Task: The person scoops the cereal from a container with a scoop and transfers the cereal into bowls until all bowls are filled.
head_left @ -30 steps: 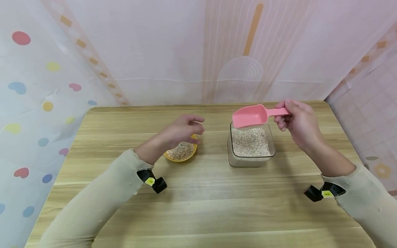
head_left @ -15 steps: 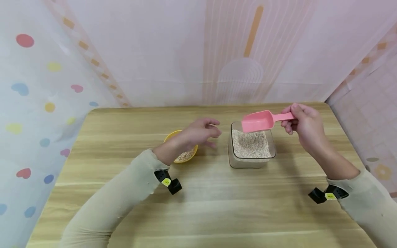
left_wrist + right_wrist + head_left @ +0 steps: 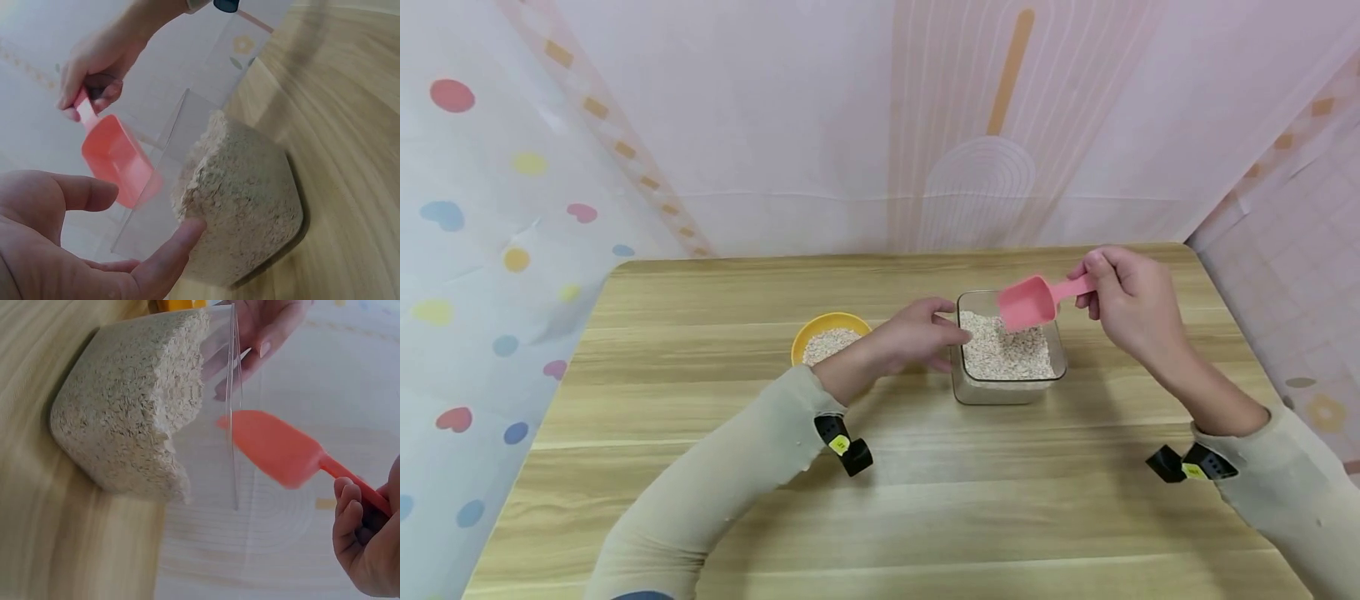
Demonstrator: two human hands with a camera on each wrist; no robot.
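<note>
The right hand (image 3: 1131,304) pinched the handle of a pink scoop (image 3: 1028,302), its bowl tilted down over a clear container (image 3: 1007,392) of oats on the wooden tabletop (image 3: 925,500). The left hand (image 3: 917,337), its grip spread, touched the container's left wall. A yellow bowl (image 3: 816,332) of oats sat just beside that hand.

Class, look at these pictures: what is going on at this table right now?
A person sits at a wooden table. Their right hand pinches the handle of a pink plastic scoop, tilted down over a clear square container filled with pale oat-like flakes. The left hand rests against the container's left wall, fingers relaxed. A small yellow bowl holding some of the same flakes stands just left of that hand. The scoop looks empty and has not yet entered the flakes.
</note>
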